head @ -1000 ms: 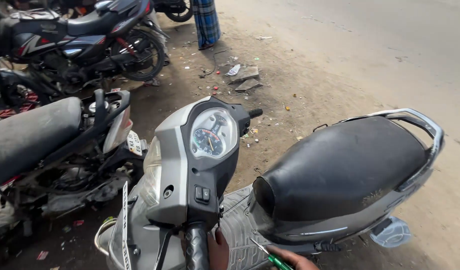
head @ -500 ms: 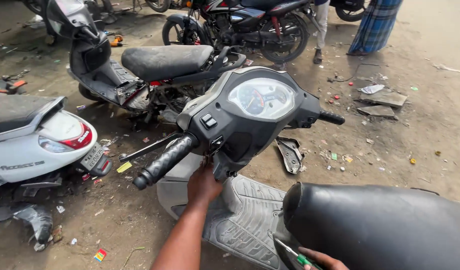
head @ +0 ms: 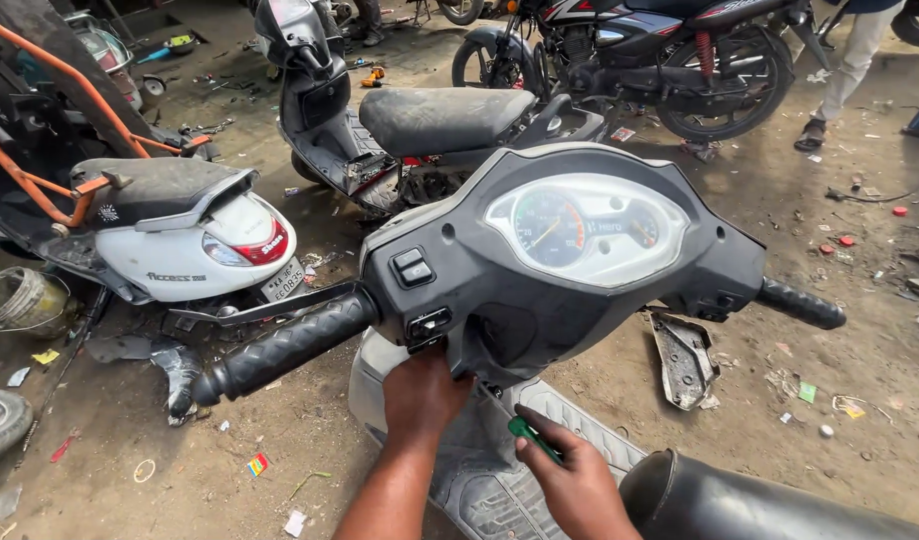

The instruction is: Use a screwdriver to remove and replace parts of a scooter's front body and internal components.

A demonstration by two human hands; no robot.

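Note:
I look down on a grey scooter's handlebar unit [head: 540, 290] with its round-edged speedometer [head: 585, 228] and black left grip [head: 285, 345]. My left hand [head: 422, 392] presses up against the underside of the handlebar cover, just below the switch block [head: 428, 322]. My right hand [head: 576, 478] is lower, over the grey footboard [head: 500, 470], closed around a green-handled screwdriver [head: 532, 436] whose tip points up toward the cover. The black seat [head: 760, 505] shows at the bottom right.
A white scooter [head: 180, 235] stands at the left, a stripped black scooter [head: 420, 115] behind, a motorcycle [head: 660, 50] at the back. A loose black panel [head: 685, 360] and scraps lie on the dirt. A person's legs [head: 845, 70] stand far right.
My view has swung nearer over the handlebar. My right hand with the screwdriver has risen from the frame's bottom edge toward the cover's underside; my left hand stays under the cover.

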